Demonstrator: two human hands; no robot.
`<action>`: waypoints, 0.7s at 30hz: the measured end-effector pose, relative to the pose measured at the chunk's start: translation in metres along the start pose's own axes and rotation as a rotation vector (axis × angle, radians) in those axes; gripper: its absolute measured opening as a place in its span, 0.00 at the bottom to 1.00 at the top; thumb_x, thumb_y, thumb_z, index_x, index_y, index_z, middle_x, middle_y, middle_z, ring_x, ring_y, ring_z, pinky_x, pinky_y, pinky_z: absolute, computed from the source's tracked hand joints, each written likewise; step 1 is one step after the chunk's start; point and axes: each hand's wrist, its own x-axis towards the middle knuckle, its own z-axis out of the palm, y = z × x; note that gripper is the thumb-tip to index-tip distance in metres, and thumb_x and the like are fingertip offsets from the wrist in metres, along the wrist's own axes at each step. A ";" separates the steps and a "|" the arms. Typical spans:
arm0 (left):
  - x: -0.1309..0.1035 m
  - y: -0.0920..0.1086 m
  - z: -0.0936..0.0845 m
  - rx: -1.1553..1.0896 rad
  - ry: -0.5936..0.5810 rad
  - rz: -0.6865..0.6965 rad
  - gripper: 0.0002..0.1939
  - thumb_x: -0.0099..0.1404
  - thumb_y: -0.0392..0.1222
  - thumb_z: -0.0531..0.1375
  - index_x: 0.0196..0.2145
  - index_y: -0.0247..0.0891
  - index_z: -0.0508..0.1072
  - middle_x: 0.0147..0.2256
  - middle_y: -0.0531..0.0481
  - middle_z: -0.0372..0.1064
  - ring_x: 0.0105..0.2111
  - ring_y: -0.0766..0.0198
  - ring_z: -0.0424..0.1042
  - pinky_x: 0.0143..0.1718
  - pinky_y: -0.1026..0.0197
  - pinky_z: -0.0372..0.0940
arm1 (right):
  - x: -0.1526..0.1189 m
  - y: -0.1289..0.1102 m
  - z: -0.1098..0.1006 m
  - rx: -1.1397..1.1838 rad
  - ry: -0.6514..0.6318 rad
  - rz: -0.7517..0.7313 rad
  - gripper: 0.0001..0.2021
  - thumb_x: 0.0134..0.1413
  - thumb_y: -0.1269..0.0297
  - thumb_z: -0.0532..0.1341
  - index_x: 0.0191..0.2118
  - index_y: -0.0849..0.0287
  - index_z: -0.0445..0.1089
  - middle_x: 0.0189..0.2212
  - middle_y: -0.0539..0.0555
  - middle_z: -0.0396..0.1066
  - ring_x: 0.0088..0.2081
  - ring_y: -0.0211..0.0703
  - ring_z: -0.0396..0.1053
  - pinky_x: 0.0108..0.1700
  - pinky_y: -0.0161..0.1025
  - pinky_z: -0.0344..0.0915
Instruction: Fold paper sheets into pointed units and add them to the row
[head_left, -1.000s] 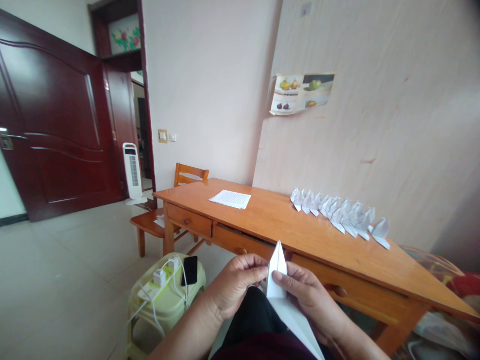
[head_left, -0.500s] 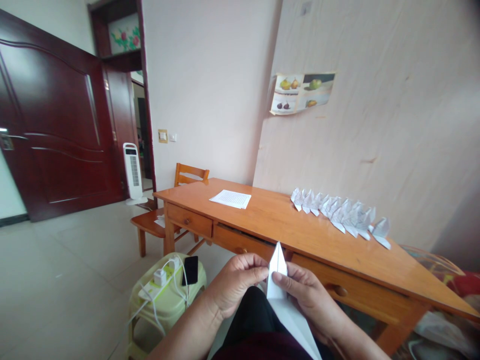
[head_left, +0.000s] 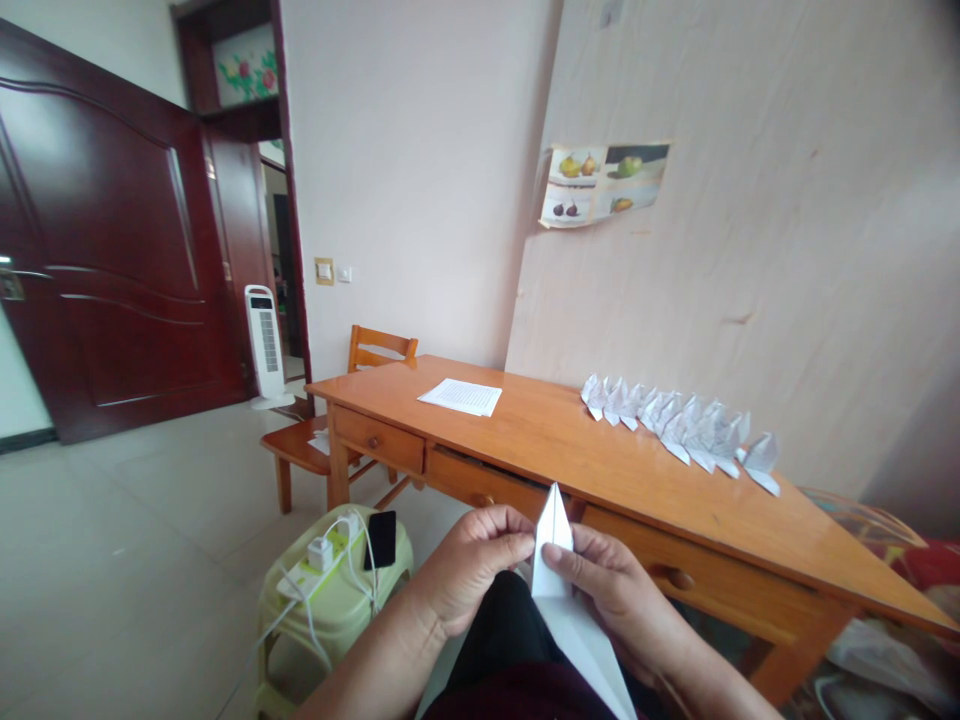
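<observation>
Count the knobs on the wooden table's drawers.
3: left drawer knob, middle drawer knob just past the left hand, and right drawer knob beside the right hand.

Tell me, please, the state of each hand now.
Left hand: fingers pinched at left edge of the folded paper.
Right hand: closed, holding the same paper.

1. Folded paper (head_left: 553,580): white, with a thin dark line down its pointed end.
2. Worktop (head_left: 540,440): glossy orange-brown.
3. Standing paper figures (head_left: 694,430): white, faintly marked in grey.
4. Flat sheets (head_left: 460,397): white, with rows of dark print.
5. Stool (head_left: 341,610): pale yellow-green.
6. Phone (head_left: 381,540): black.
7. Power strip (head_left: 298,585): white and lime.
8. Door (head_left: 112,240): dark red-brown.
9. Glass panel (head_left: 249,68): red flowers, green leaves.
10. Trousers (head_left: 510,620): black.
</observation>
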 end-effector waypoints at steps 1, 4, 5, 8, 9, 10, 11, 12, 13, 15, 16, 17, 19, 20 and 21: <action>-0.001 0.001 0.001 0.034 0.008 0.013 0.07 0.60 0.40 0.66 0.33 0.33 0.75 0.29 0.51 0.67 0.30 0.67 0.62 0.35 0.64 0.57 | 0.001 0.001 -0.001 -0.023 0.013 -0.007 0.14 0.57 0.54 0.68 0.36 0.62 0.72 0.25 0.51 0.71 0.23 0.33 0.61 0.27 0.32 0.53; -0.003 0.003 0.005 0.220 0.027 0.087 0.07 0.65 0.42 0.62 0.33 0.35 0.72 0.31 0.52 0.67 0.32 0.65 0.63 0.36 0.63 0.59 | 0.004 0.004 -0.003 -0.108 0.046 -0.020 0.16 0.56 0.52 0.68 0.35 0.62 0.72 0.26 0.53 0.72 0.24 0.35 0.63 0.27 0.33 0.55; -0.003 0.004 0.006 0.301 0.038 0.121 0.08 0.66 0.43 0.61 0.33 0.36 0.71 0.30 0.52 0.67 0.32 0.64 0.64 0.36 0.63 0.59 | 0.005 0.005 -0.004 -0.132 0.056 -0.026 0.17 0.56 0.51 0.68 0.36 0.62 0.72 0.27 0.53 0.72 0.24 0.36 0.64 0.27 0.34 0.56; -0.004 0.003 0.009 0.475 0.069 0.208 0.08 0.69 0.43 0.58 0.33 0.37 0.69 0.29 0.54 0.64 0.31 0.64 0.63 0.35 0.63 0.59 | 0.007 0.006 -0.005 -0.172 0.083 -0.044 0.17 0.57 0.50 0.68 0.38 0.62 0.72 0.27 0.53 0.72 0.25 0.36 0.65 0.27 0.34 0.57; -0.004 0.002 0.009 0.489 0.068 0.220 0.08 0.69 0.43 0.58 0.33 0.37 0.69 0.29 0.54 0.64 0.31 0.64 0.63 0.35 0.63 0.59 | 0.007 0.006 -0.005 -0.177 0.086 -0.048 0.17 0.57 0.50 0.67 0.38 0.62 0.72 0.27 0.53 0.72 0.25 0.36 0.64 0.27 0.34 0.57; -0.004 0.002 0.009 0.484 0.060 0.221 0.08 0.69 0.43 0.58 0.34 0.37 0.69 0.30 0.54 0.64 0.32 0.64 0.63 0.35 0.63 0.59 | 0.007 0.006 -0.005 -0.178 0.087 -0.049 0.17 0.57 0.50 0.67 0.38 0.62 0.72 0.27 0.52 0.72 0.25 0.36 0.64 0.27 0.34 0.57; -0.004 0.002 0.008 0.467 0.047 0.213 0.07 0.69 0.43 0.58 0.34 0.37 0.69 0.30 0.53 0.65 0.32 0.64 0.63 0.35 0.63 0.59 | 0.006 0.006 -0.005 -0.178 0.084 -0.047 0.17 0.57 0.50 0.67 0.38 0.61 0.72 0.27 0.52 0.71 0.24 0.35 0.63 0.26 0.34 0.56; -0.003 0.002 0.007 0.447 0.035 0.199 0.07 0.68 0.43 0.58 0.34 0.37 0.69 0.31 0.53 0.65 0.33 0.64 0.63 0.36 0.63 0.59 | 0.006 0.005 -0.005 -0.177 0.079 -0.044 0.18 0.57 0.49 0.67 0.38 0.61 0.72 0.26 0.52 0.71 0.24 0.35 0.63 0.26 0.33 0.55; -0.003 0.002 0.006 0.425 0.024 0.184 0.07 0.68 0.43 0.59 0.34 0.37 0.70 0.31 0.53 0.65 0.33 0.64 0.63 0.36 0.63 0.60 | 0.005 0.005 -0.005 -0.178 0.075 -0.044 0.18 0.57 0.49 0.67 0.38 0.62 0.72 0.26 0.52 0.71 0.24 0.35 0.62 0.26 0.33 0.55; -0.002 0.003 0.003 0.384 0.010 0.155 0.07 0.67 0.43 0.59 0.34 0.36 0.70 0.32 0.52 0.66 0.34 0.64 0.63 0.37 0.63 0.60 | 0.003 0.004 -0.005 -0.187 0.063 -0.045 0.18 0.57 0.50 0.67 0.37 0.62 0.71 0.26 0.52 0.70 0.24 0.35 0.62 0.26 0.34 0.55; -0.001 0.004 0.001 0.369 0.001 0.142 0.07 0.67 0.42 0.60 0.34 0.36 0.70 0.32 0.52 0.66 0.34 0.64 0.63 0.37 0.63 0.59 | 0.003 0.003 -0.005 -0.193 0.059 -0.047 0.18 0.57 0.50 0.67 0.37 0.62 0.71 0.27 0.52 0.70 0.24 0.35 0.62 0.27 0.34 0.55; -0.001 0.005 0.000 0.356 -0.010 0.131 0.07 0.66 0.42 0.60 0.33 0.36 0.70 0.31 0.53 0.66 0.34 0.64 0.63 0.37 0.63 0.59 | 0.002 0.003 -0.005 -0.199 0.051 -0.047 0.18 0.57 0.50 0.67 0.38 0.62 0.71 0.27 0.52 0.70 0.24 0.35 0.61 0.27 0.34 0.54; 0.000 0.007 -0.003 0.340 -0.032 0.115 0.06 0.65 0.41 0.61 0.32 0.35 0.70 0.30 0.53 0.65 0.32 0.65 0.62 0.35 0.63 0.58 | 0.002 0.002 -0.005 -0.205 0.034 -0.044 0.18 0.57 0.50 0.67 0.39 0.63 0.72 0.26 0.51 0.69 0.24 0.34 0.60 0.27 0.34 0.54; 0.000 0.008 -0.004 0.339 -0.040 0.109 0.06 0.64 0.40 0.61 0.31 0.35 0.70 0.29 0.54 0.65 0.31 0.66 0.61 0.34 0.63 0.58 | 0.001 0.002 -0.005 -0.205 0.023 -0.039 0.18 0.57 0.50 0.67 0.39 0.63 0.72 0.26 0.50 0.68 0.24 0.34 0.60 0.26 0.33 0.53; 0.000 0.009 -0.005 0.339 -0.044 0.106 0.06 0.63 0.39 0.61 0.30 0.36 0.70 0.28 0.54 0.64 0.30 0.66 0.61 0.34 0.64 0.57 | 0.001 0.001 -0.004 -0.206 0.014 -0.035 0.18 0.57 0.50 0.67 0.39 0.63 0.72 0.26 0.50 0.68 0.24 0.33 0.59 0.26 0.33 0.53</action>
